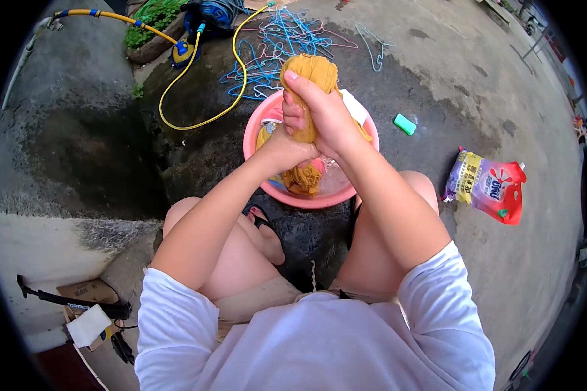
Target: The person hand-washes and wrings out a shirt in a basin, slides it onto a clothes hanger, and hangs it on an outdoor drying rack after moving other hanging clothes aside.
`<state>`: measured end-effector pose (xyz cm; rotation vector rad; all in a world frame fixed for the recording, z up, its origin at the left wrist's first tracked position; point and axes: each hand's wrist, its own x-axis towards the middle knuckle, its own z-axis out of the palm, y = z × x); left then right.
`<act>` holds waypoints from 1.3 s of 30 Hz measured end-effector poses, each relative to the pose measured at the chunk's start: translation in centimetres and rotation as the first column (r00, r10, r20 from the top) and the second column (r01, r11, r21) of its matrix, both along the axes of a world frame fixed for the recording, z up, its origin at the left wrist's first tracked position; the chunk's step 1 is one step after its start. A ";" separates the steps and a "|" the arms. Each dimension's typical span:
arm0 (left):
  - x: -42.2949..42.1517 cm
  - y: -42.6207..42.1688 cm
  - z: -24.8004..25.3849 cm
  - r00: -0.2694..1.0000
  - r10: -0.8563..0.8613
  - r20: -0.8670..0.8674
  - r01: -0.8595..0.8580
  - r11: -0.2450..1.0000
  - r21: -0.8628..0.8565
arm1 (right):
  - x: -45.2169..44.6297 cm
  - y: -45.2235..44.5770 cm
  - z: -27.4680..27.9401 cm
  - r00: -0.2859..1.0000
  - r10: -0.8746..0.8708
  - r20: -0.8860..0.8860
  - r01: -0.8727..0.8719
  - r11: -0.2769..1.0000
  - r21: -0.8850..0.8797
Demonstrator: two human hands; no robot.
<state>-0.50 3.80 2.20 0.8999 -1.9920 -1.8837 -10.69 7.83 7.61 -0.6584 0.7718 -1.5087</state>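
Note:
Both my hands grip a wet, mustard-yellow cloth garment (310,66), bunched up above a pink basin (290,197). My right hand (329,117) wraps round the upper part, thumb on top. Lower down, my left hand (285,148) closes on the same cloth. Below my hands the garment's lower end hangs bunched in the basin. Sudsy water (336,179) shows at the basin's right side. More fabric lies in the basin at the left, and a white cloth (353,106) rests at its back right rim. What kind of garment I hold cannot be made out.
Several blue and pink hangers (293,36) lie on the ground behind the basin. A green soap bar (404,124) and a detergent bag (486,186) lie to the right. A yellow hose (242,72) loops at the left, near a blue hose reel (209,14). The concrete is wet.

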 end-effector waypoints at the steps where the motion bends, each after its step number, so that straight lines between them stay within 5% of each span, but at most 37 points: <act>1: -0.2 0.5 0.2 0.995 0.001 -0.101 -0.009 0.997 -0.076 | -0.3 0.0 -0.1 1.000 0.022 0.000 -0.022 1.000 0.001; 5: -0.5 0.5 -0.2 0.979 -0.008 -0.202 -0.009 0.996 -0.084 | -0.6 -0.1 0.0 1.000 0.019 -0.002 -0.019 1.000 0.013; 8: -0.2 -0.3 -0.3 0.999 -0.035 -0.029 0.037 0.996 0.081 | -0.9 -0.1 0.0 0.996 -0.010 0.084 0.008 1.000 0.025; 11: 0.0 0.7 -1.2 0.987 -0.155 0.052 0.161 0.973 -0.166 | -2.1 0.0 0.6 0.980 -0.054 0.193 0.053 0.999 0.007; 15: 0.5 -0.9 -3.4 0.995 0.035 0.090 -0.010 0.966 -0.259 | -4.7 0.0 0.2 0.973 -0.039 0.227 0.063 0.993 -0.103; 19: 0.4 -1.9 0.1 0.890 0.400 -0.218 -0.416 0.909 -0.030 | -6.2 -0.7 -0.6 0.960 -0.149 0.235 0.179 0.978 -0.110; 22: 1.1 -2.6 3.1 0.784 0.440 -0.437 -0.397 0.898 0.190 | -6.7 -0.4 -1.1 0.977 -0.211 0.032 0.206 0.971 0.118; 26: 2.2 -2.4 5.8 0.662 0.465 -0.588 -0.337 0.885 0.321 | -5.9 -0.1 -0.9 0.954 0.157 -0.256 -0.046 0.919 0.392; 29: 3.1 -2.5 6.8 0.632 0.434 -0.642 -0.314 0.901 0.300 | -5.7 0.4 -0.1 0.738 0.336 -0.586 -0.038 0.887 0.460; 30: 3.3 -2.6 7.0 0.628 0.422 -0.654 -0.307 0.907 0.290 | -4.7 0.7 -0.1 0.747 0.164 -0.644 0.107 0.927 0.360; 32: 3.5 -2.7 7.0 0.631 0.411 -0.658 -0.309 0.911 0.272 | -4.0 0.7 -1.7 0.370 -0.114 -0.922 0.264 0.964 -0.014; 34: 3.6 -2.4 7.1 0.649 0.411 -0.640 -0.311 0.911 0.269 | -3.7 0.8 -1.6 0.197 -0.376 -0.905 0.055 0.926 -0.373; 36: 3.5 -1.2 7.4 0.688 0.399 -0.606 -0.302 0.917 0.261 | -2.3 0.7 -1.6 0.320 -0.332 -0.887 -0.124 0.914 -0.387; 38: 3.2 -0.6 6.6 0.796 0.287 -0.533 -0.264 0.957 0.121 | 0.1 0.8 -2.3 0.629 -0.138 -0.765 -0.207 0.919 -0.335; 39: 3.1 -0.3 6.5 0.833 0.209 -0.512 -0.218 0.975 0.042 | 0.6 0.5 -3.1 0.655 -0.120 -0.746 -0.185 0.932 -0.312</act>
